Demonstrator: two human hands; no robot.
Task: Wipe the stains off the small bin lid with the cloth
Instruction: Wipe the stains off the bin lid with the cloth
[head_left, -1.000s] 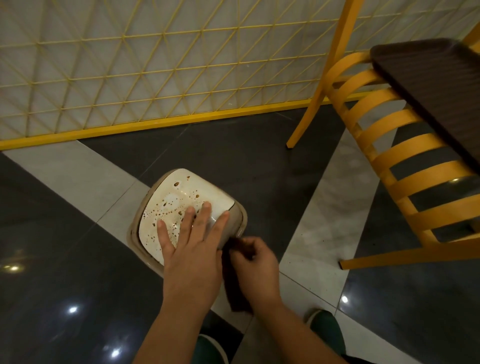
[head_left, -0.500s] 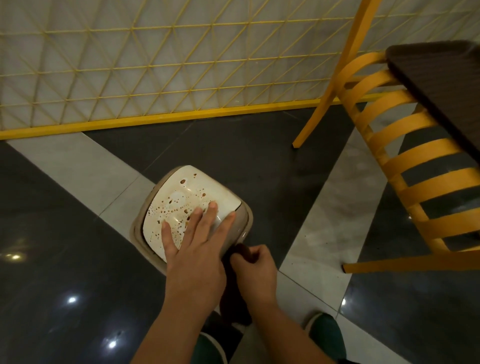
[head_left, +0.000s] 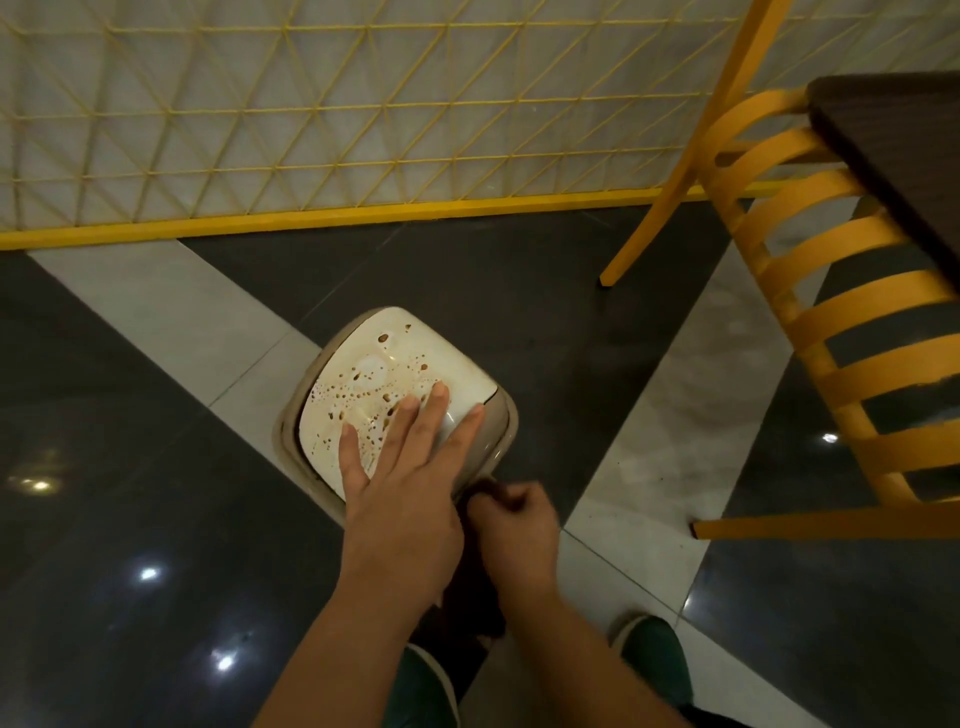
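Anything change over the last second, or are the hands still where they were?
Hardly anything. The left hand still lies flat on the stained bin lid, and the right hand still grips the dark cloth at the lid's near edge. No stains wiped yet; only the camera view shifted slightly.

Left hand (head_left: 402, 483) spread flat, fingers (head_left: 435, 410) straight and splayed, pressing down on the bin lid (head_left: 395, 364). Right hand (head_left: 511, 525) just beside it (knuckles up), fingers curled tight round a dark cloth (head_left: 475, 603). Both forearms bare.
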